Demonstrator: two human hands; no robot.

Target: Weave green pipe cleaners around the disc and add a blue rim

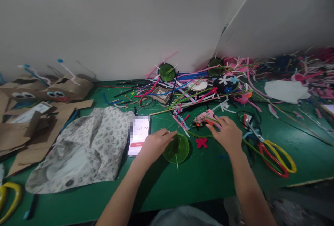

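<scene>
right hand (227, 134) grips pink glue gun (210, 113) near green dish (185, 151)

the right hand's fingers are wrapped around the pink glue gun, its clogged tip pointing toward the left hand (157, 144). the left hand's fingers rest along the near-left edge of the green dish; whether they pinch it, one cannot tell. a red flower cutout (201, 143) lies between both sets of fingers. just left of the left fingers sits a phone (139, 137), with patterned fabric (104, 139) beyond it. scissors (264, 142) lie right of the right fingers, and tangled craft stems (194, 76) spread past both across the green table (200, 184).
</scene>
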